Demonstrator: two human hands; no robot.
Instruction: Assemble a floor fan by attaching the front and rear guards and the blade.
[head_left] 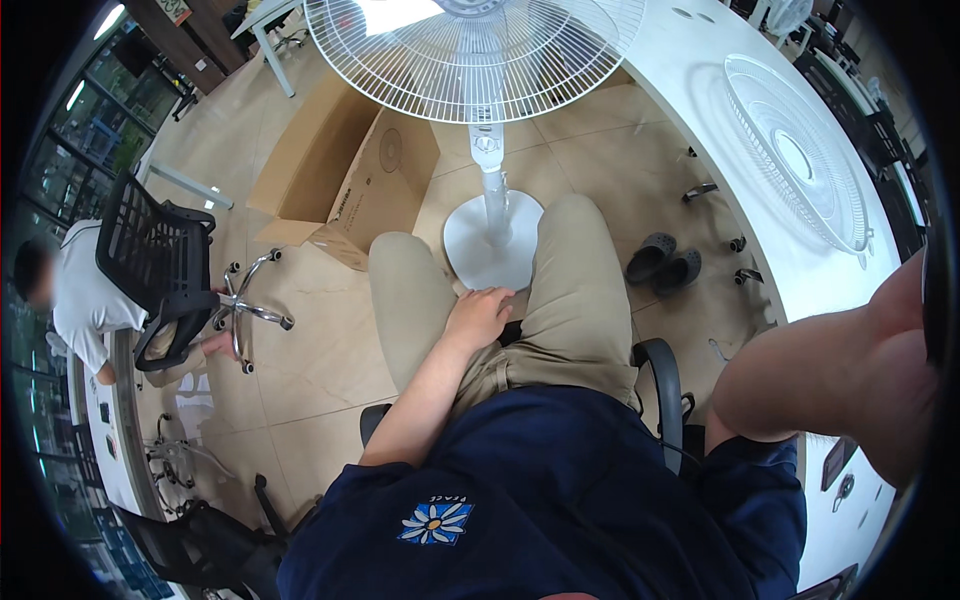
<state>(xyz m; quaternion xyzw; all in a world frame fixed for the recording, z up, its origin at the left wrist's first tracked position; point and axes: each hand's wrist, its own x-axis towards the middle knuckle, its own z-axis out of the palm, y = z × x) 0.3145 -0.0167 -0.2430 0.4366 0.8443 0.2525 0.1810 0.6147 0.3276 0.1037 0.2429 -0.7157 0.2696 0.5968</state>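
Note:
My left hand (pixel 480 318) rests between my thighs, lying against the inner left one with its fingers loosely stretched out and nothing in them. My right arm (pixel 820 385) is bent and raised at the right edge; its hand is out of the picture. Straight ahead of my knees stands a white pedestal fan, its wire grille (pixel 400 75) cut off by the top edge. A white pole (pixel 495 195) carries it on a round white base (pixel 468 250) on the floor. A separate round fan grille (pixel 760 130) lies on the white curved table to my right.
An open cardboard box (pixel 350 200) stands left of the fan. Dark clogs (pixel 650 258) lie on the floor by the table (pixel 690 80). A phone (pixel 838 462) and a small keyring-like item (pixel 845 488) are on the tabletop. Another person (pixel 85 290) sits in a black mesh chair (pixel 150 250) at left.

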